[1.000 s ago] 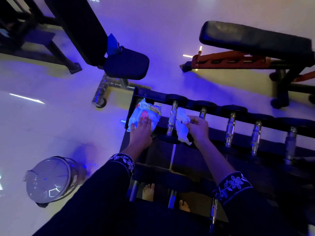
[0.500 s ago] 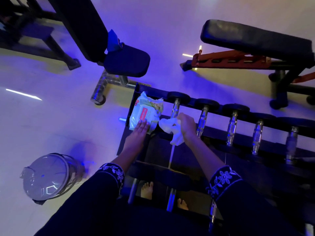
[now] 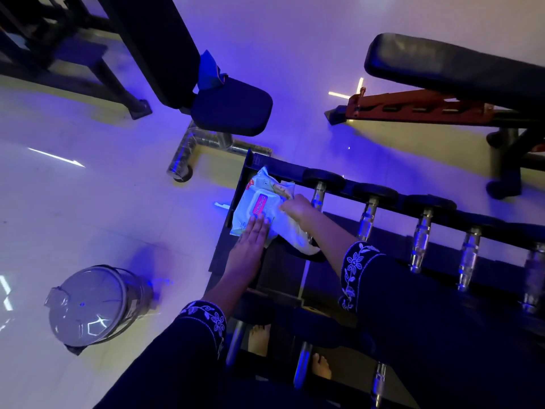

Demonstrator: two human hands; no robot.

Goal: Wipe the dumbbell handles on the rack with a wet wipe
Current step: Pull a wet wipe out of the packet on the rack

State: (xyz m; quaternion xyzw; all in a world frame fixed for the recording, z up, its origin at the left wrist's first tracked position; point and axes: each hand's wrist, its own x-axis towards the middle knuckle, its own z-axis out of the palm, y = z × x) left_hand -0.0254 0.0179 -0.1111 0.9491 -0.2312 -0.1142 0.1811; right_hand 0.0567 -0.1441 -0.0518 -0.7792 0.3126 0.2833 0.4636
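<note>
1. Blue-lit glossy gym floor [image 3: 88, 202]: a black steel dumbbell rack [image 3: 280, 167] carries chrome-handled dumbbells [image 3: 367, 219].
2. Laid flat, fingers [image 3: 259, 224] straight, the left hand [image 3: 250, 236] rests on a white plastic wipes packet [image 3: 259, 199] at the rack's left end.
3. Fingers curled, the right hand [image 3: 298, 206] grips a crumpled white wet wipe [image 3: 292, 234] beside the packet.

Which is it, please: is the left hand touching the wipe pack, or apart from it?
Touching. The head view shows the left hand lying flat, its straight fingers pressed on the near corner of the wipe pack, with no gap.
</note>
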